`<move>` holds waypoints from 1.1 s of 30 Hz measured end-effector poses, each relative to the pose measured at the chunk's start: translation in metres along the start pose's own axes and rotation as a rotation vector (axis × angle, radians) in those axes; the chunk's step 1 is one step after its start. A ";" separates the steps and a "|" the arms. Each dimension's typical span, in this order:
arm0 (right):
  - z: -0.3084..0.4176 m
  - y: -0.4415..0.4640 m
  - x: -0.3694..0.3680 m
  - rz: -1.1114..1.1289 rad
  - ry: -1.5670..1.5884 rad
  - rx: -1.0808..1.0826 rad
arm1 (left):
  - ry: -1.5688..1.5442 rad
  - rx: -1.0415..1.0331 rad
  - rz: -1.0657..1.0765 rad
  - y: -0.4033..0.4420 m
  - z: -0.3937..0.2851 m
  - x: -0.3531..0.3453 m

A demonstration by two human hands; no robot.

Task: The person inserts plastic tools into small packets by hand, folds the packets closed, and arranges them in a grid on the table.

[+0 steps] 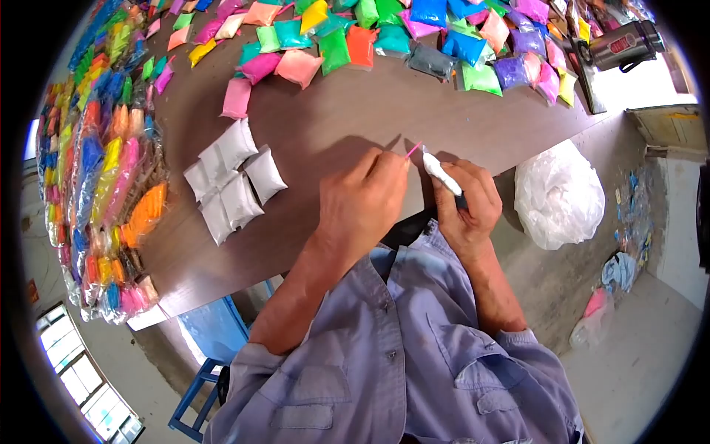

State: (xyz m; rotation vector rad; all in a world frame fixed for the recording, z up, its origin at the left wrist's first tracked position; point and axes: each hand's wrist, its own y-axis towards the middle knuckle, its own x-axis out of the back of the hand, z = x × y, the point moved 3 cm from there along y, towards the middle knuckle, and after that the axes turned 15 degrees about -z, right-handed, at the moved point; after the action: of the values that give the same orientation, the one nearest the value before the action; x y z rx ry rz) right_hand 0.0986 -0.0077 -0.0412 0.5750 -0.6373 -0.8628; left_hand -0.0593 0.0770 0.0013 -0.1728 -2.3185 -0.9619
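Note:
My left hand [364, 194] is closed in a pinch over the table, with a thin pink stick [414, 149] poking out past its fingertips. Opposite it, my right hand [472, 201] is wrapped round a slim white object [441, 175]; a dark bit shows beside it near the palm, and its exact kind I cannot make out. The stick's tip is close to the white object's upper end; whether they touch is unclear. Left of my hands lie several puffy white packets [226, 194], most grouped together and one [264, 174] at their right side.
Many small coloured packets [334, 50] cover the back of the brown table [318, 122]. Long bags of coloured pieces [111, 170] are heaped at the left edge. A white plastic bag [556, 194] is at right, a dark flask [621, 46] at back right, a blue stool [211, 329] below.

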 end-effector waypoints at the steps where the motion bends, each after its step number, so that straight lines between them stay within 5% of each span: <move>1: -0.001 -0.001 0.001 -0.011 0.004 -0.046 | 0.001 -0.001 -0.002 0.000 0.000 0.000; 7: 0.004 -0.001 0.013 0.065 0.147 -0.538 | -0.215 0.243 -0.076 -0.003 -0.006 -0.006; 11: 0.023 0.007 0.007 -0.146 0.405 -0.894 | -0.296 0.291 -0.035 -0.013 -0.012 -0.016; 18: 0.012 0.002 0.022 0.064 0.033 -0.674 | -0.099 0.087 0.124 -0.021 -0.011 -0.023; 33: -0.002 -0.009 0.032 0.053 0.050 -0.837 | -0.106 -0.047 0.265 -0.019 -0.023 -0.029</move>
State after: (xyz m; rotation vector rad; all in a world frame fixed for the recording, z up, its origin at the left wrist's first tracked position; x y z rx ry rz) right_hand 0.1116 -0.0387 -0.0399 -0.1762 -0.1999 -0.9682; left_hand -0.0311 0.0506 -0.0142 -0.5474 -2.2955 -0.8909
